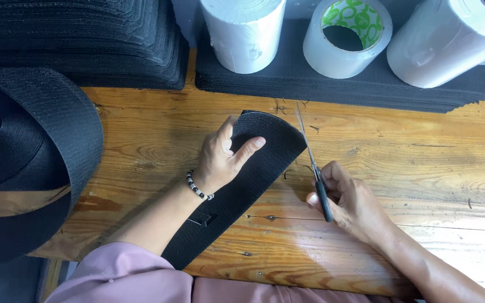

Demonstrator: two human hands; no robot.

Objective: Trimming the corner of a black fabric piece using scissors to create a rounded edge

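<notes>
table: wooden table (pixel 422 163), orange-brown, grainy
left edge: big black webbing roll (pixel 23 140)
back: black strap stacks (pixel 85 45), flat black pad stack (pixel 343 84)
centre: black strap (pixel 242 185) lying diag.

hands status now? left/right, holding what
Left hand: closed on the black webbing strap, thumb on top, at its cut end.
Right hand: closed on the scissors, blades beside the strap's end.

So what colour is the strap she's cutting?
Black strap, seen in the head view.
</notes>
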